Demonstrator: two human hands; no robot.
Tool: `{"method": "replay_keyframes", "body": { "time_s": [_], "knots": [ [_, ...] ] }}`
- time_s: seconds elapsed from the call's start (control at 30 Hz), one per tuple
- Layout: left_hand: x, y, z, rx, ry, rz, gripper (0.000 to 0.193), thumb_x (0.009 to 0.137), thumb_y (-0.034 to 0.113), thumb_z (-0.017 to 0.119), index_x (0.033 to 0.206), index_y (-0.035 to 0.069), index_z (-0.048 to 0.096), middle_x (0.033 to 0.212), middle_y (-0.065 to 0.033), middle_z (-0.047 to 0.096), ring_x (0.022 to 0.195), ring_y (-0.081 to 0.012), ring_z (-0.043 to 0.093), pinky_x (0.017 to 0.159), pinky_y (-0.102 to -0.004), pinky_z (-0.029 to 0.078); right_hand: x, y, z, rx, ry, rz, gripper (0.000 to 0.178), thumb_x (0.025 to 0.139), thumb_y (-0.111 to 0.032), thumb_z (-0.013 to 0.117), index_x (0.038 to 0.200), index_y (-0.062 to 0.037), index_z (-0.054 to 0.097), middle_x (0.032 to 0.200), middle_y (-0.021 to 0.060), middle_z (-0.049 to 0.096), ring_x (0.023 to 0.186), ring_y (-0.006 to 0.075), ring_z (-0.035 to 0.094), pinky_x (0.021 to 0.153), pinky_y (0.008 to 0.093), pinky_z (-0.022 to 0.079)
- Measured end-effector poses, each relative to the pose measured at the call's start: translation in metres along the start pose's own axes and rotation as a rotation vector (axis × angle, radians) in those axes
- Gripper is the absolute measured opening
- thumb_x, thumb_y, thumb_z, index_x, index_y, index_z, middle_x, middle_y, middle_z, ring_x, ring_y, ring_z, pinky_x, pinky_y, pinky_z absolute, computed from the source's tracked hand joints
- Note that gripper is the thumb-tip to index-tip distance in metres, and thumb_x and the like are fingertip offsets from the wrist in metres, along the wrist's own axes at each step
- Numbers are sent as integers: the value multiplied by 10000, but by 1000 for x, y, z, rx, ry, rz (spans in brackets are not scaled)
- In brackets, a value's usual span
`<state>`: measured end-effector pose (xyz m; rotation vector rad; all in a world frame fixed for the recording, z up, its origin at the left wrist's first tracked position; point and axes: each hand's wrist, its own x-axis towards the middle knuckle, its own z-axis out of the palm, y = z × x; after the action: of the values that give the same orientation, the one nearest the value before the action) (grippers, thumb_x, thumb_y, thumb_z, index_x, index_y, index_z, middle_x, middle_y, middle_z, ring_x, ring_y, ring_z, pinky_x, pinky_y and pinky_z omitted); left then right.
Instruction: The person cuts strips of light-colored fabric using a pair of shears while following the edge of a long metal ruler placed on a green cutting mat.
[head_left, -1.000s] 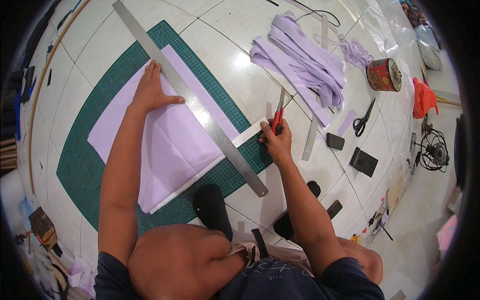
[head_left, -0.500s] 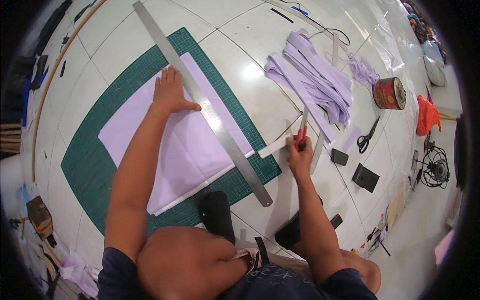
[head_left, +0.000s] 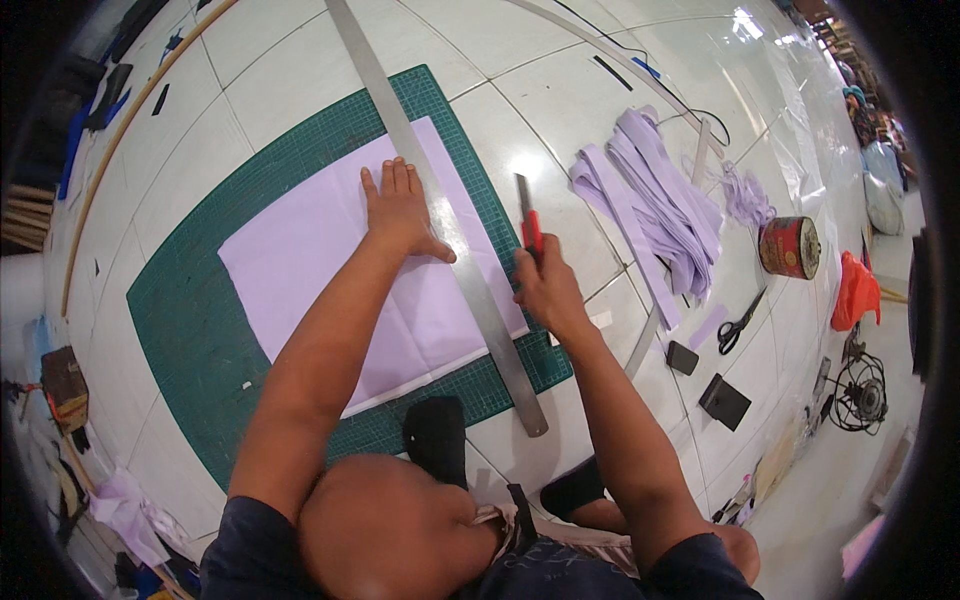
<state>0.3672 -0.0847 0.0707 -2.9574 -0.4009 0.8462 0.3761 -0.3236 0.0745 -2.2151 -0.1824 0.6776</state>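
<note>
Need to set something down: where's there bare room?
Bare tile shows between the green mat and the tan pole, and between the mat and the lavender strips, though the right hand holds a red cutter there. It's crowded around the tin, scissors and dark blocks.

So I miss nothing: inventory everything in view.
Mat: one, green, floor.
Cloth: layers unclear, lilac, on mat.
Long ruler: one, silver, across cloth.
Cutter: one, red, beside mat.
Strips: several, lilac, right.
Tin: one, red, right.
Threads: one tangle, lilac, beside tin.
Scissors: one, black, below tin.
Blocks: two, black, near scissors.
Bag: one, orange, right.
Pole: one, tan, left.
Clutter: uncounted, mixed, edges.
Left hand: one, bare, on cloth.
Right hand: one, bare, gripping cutter.
Feet: two, in black, lower centre.
</note>
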Motion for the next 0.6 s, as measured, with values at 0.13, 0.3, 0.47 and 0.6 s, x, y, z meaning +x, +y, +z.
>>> {"method": "replay_keyframes", "body": {
  "time_s": [0.13, 0.3, 0.47, 0.6],
  "knots": [
    [-2, -1, 0, 40, -10, -11, 1538, 468, 804, 782, 1553, -86, 152, 1643, -250, 137, 1540, -382, 70, 1203, -609, 8, 25, -42, 29, -313, -39, -236, 350, 1002, -290, 498, 1148, 24, 445, 886, 279, 677, 819, 479, 663, 743, 560, 508],
    [-3, -5, -5, 142, -16, 21, 1500, 509, 847, 732, 1553, -75, 175, 1637, -249, 162, 1538, -388, 76, 1215, -576, 23, 70, -75, 56, -472, -106, -231, 329, 995, -296, 492, 1101, 13, 453, 897, 273, 687, 844, 445, 685, 759, 538, 534],
    [-5, -2, -18, 166, -44, 110, 1442, 557, 869, 691, 1572, -22, 183, 1637, -236, 180, 1536, -396, 78, 1221, -555, 21, 108, -96, 72, -466, -92, -286, 361, 1008, -332, 478, 1091, 19, 455, 931, 279, 688, 885, 427, 698, 770, 508, 559],
    [-3, -4, -9, 206, -31, 55, 1417, 581, 874, 672, 1579, -1, 178, 1641, -220, 179, 1535, -404, 75, 1222, -550, 3, 117, -108, 83, -458, -84, -276, 412, 1016, -371, 477, 1095, 34, 464, 972, 280, 685, 918, 435, 694, 777, 505, 564]
  ]
}}
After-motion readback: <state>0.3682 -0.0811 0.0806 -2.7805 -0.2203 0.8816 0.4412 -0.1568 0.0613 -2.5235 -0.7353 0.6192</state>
